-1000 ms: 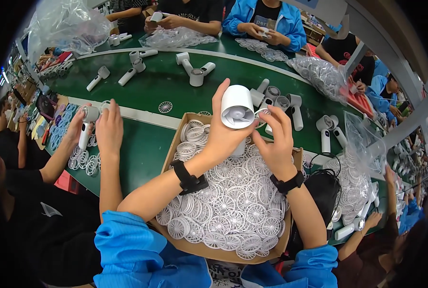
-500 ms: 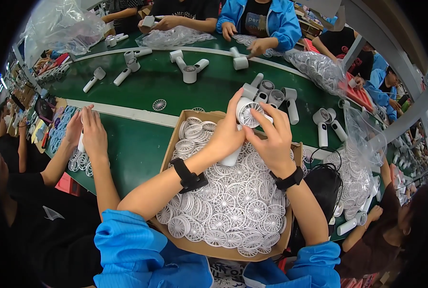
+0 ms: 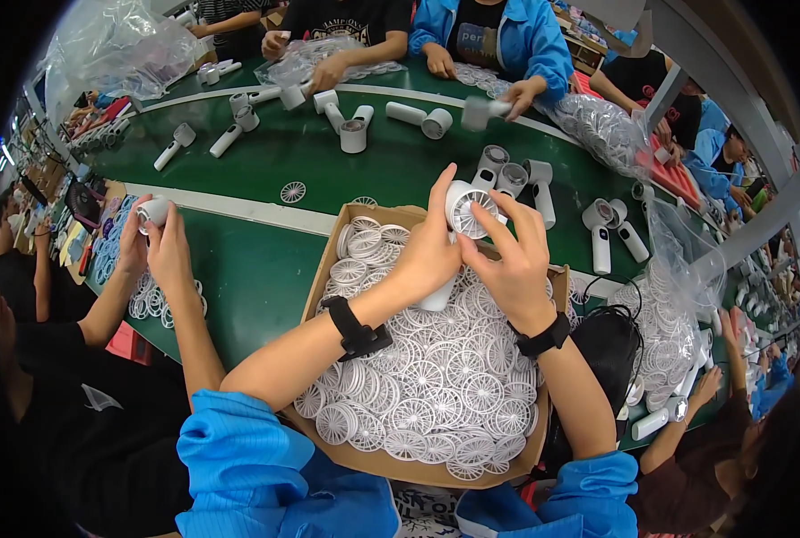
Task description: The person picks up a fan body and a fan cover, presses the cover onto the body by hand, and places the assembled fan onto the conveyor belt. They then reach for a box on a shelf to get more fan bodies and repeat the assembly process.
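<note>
A white handheld fan (image 3: 456,199) is raised over the far part of a cardboard box (image 3: 557,300), its round head turned partly toward me. My left hand (image 3: 425,255) is closed around it, and the fan's handle slants down below the palm. A white spoked fan grille (image 3: 468,215) sits on the front of the head; whether it is fully seated I cannot tell. The fingertips of my right hand (image 3: 521,264) rest on that grille, with the thumb at its lower edge. Beneath both forearms, the box is heaped with loose white grilles (image 3: 418,377).
A green conveyor (image 3: 238,170) crosses ahead, carrying several white fans (image 3: 353,136) and a loose grille (image 3: 293,192). At left, a co-worker's hands (image 3: 168,255) hold another fan. Clear bags of grilles (image 3: 664,341) lie on the right. A black-haired head (image 3: 601,350) is beside the box.
My hands keep nearly the same hold. Items on the conveyor have shifted slightly left. The left co-worker has turned up a fan's round head, and people across are moving fans by hand.
</note>
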The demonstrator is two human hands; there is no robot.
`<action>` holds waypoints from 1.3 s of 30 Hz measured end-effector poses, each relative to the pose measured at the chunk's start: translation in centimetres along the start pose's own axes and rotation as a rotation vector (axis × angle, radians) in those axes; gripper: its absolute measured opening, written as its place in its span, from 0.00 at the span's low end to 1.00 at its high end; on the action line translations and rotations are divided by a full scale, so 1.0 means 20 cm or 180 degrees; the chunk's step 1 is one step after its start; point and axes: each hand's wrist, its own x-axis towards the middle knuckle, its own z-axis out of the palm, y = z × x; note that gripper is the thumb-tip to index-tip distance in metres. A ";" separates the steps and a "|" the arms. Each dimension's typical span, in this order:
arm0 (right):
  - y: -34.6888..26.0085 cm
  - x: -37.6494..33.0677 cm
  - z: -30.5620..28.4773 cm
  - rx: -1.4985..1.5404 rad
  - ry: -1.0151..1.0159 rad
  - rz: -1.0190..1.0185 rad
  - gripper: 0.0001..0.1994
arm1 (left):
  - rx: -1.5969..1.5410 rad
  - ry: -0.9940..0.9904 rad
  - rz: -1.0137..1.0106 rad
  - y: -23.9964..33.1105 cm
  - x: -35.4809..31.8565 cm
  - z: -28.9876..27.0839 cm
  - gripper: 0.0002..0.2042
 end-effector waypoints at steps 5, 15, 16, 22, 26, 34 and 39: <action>0.02 0.01 -0.01 -0.0061 -0.0079 -0.0060 0.21 | 0.0018 -0.0105 0.0101 0.02 -0.01 -0.01 0.39; -0.01 0.02 -0.01 -0.0200 -0.0117 -0.0144 0.20 | -0.0193 -0.0023 -0.0050 0.02 -0.01 0.00 0.37; -0.01 0.02 -0.01 -0.0189 -0.0110 -0.0111 0.20 | -0.0163 -0.0005 -0.0033 0.02 -0.01 0.00 0.37; -0.02 0.01 -0.01 -0.0106 -0.0098 0.0016 0.20 | -0.0308 -0.0034 0.0014 0.03 -0.01 0.00 0.36; -0.01 0.01 -0.01 -0.0134 -0.0104 -0.0059 0.20 | -0.0375 -0.0185 -0.0355 0.07 -0.02 -0.01 0.35; 0.01 0.01 -0.01 -0.0249 -0.0193 -0.0197 0.19 | -0.0454 -0.0294 -0.0366 0.05 -0.01 0.00 0.34; 0.05 0.06 -0.03 -0.0692 -0.0318 -0.0630 0.22 | -0.0773 -0.0320 -0.0037 0.01 0.01 -0.02 0.35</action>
